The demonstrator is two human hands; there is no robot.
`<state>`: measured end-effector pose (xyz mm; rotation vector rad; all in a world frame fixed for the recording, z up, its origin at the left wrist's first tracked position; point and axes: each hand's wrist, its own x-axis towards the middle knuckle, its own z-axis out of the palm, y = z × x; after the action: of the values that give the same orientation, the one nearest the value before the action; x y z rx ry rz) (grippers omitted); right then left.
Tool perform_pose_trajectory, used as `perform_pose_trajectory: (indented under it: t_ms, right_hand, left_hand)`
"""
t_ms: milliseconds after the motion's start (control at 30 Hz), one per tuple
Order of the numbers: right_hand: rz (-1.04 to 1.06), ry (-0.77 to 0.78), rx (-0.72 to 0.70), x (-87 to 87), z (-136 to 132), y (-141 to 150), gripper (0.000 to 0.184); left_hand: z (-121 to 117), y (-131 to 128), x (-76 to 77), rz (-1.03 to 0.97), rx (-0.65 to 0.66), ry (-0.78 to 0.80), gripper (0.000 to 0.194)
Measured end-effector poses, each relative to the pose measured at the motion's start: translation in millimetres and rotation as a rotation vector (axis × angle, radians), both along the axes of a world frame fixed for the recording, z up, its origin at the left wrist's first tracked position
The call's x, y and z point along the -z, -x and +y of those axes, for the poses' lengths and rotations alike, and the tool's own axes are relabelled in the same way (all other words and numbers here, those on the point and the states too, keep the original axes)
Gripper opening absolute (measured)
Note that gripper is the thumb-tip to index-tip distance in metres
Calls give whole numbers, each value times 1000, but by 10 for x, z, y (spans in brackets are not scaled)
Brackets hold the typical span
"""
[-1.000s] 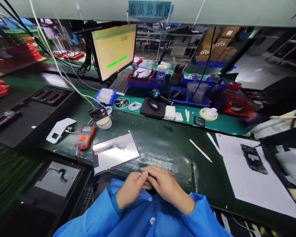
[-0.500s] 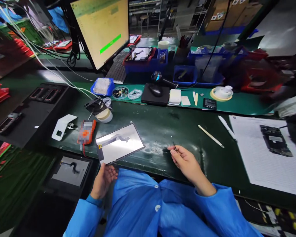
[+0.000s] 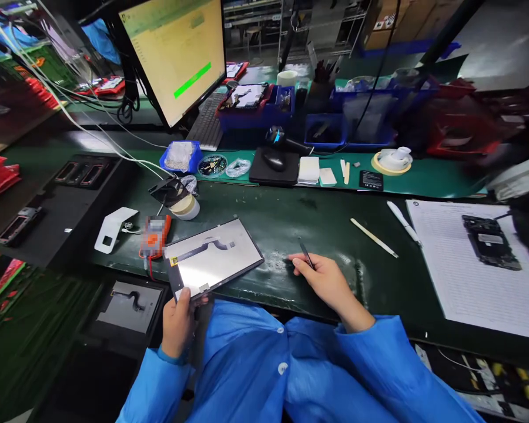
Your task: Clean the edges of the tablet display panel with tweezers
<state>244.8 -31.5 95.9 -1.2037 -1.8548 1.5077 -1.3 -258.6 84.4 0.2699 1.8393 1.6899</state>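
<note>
My left hand (image 3: 178, 323) grips the lower left corner of an LCD screen panel (image 3: 229, 265), thumb on top and fingers underneath. The panel shows its silvery back, with a dark flex cable (image 3: 198, 251) across it, and looks slightly tilted over the bench's front edge. Right of it, my right hand (image 3: 324, 281) pinches a thin black pointed tool, apparently tweezers (image 3: 306, 254), tip pointing up and away. A second panel (image 3: 130, 308) with a similar cable lies at the lower left, apart from both hands.
Left of the panel are an orange meter (image 3: 156, 236), a white bracket (image 3: 113, 229) and a round tub (image 3: 186, 207). To the right lie a flat stick (image 3: 374, 237), a white pen (image 3: 403, 222) and a phone body (image 3: 491, 242) on paper (image 3: 476, 299). A monitor (image 3: 174, 59) stands behind.
My hands, together a second ago, have moved apart. My left hand has gone left and taken hold of the panel's corner; my right hand has moved right with the tweezers. The view has shifted downward.
</note>
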Motion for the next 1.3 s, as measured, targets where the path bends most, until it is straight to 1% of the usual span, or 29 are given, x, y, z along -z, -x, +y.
perform_pose_trajectory:
  t_ms: [67, 133, 200, 267, 333, 433, 533, 567, 633, 733, 800, 867, 933, 1000, 1067, 1133, 1233, 1300]
  right_hand:
    - [66, -19, 62, -50, 69, 75, 43]
    - [152, 28, 88, -138, 149, 144, 47]
    - [264, 157, 76, -259, 245, 190, 53]
    - [382, 289, 83, -393, 371, 205, 53]
    - [468, 342, 117, -517, 533, 183, 47]
    - [531, 331, 158, -643, 821, 93, 40]
    - [613, 325, 142, -675, 1085, -21, 38]
    - [641, 324, 131, -667, 1155, -53, 37]
    - [683, 321, 123, -632, 1264, -103, 37]
    - [729, 304, 169, -568, 1371, -158, 41]
    - [782, 289, 234, -538, 1419, -189, 46]
    - [863, 272, 318, -517, 1450, -203, 51]
    - [915, 234, 393, -486, 1450, -182, 53]
    - [866, 163, 429, -431, 1411, -122, 52]
    - [743, 90, 423, -360, 1337, -40, 49]
    - [615, 56, 373, -297, 1246, 36, 47]
    - [495, 79, 263, -252, 1136, 100, 45]
    - [459, 99, 217, -255, 1099, 105, 42]
  left_hand:
    - [108, -107, -115, -20, 14, -72, 52]
    - [271, -233, -206, -68, 17, -188, 50]
    - [464, -364, -278, -92, 54, -263, 49]
    - [654, -481, -346, -107, 98, -314, 48]
    - [823, -560, -427, -140, 167, -352, 47]
    - [1052, -572, -577, -270, 357, -361, 48]
    - [1326, -488, -724, -491, 583, -285, 60]
    - [1431, -460, -763, -531, 638, -253, 63]
    - [1652, -428, -822, -515, 709, -219, 59]
    - [1972, -460, -860, -372, 799, -210, 51]
    - [2167, -515, -833, -285, 842, -216, 50]
    - [2341, -571, -742, -221, 815, -251, 48]
    - [2479, -608, -593, -170, 752, -287, 45]
    - [2562, -619, -417, -136, 721, -310, 43]
    - [2585, -610, -263, -114, 728, -309, 40]
    - [2570, -598, -163, -111, 746, -287, 39]
    - [2543, -596, -110, -140, 752, -230, 41]
    - [2536, -596, -97, -163, 721, -193, 39]
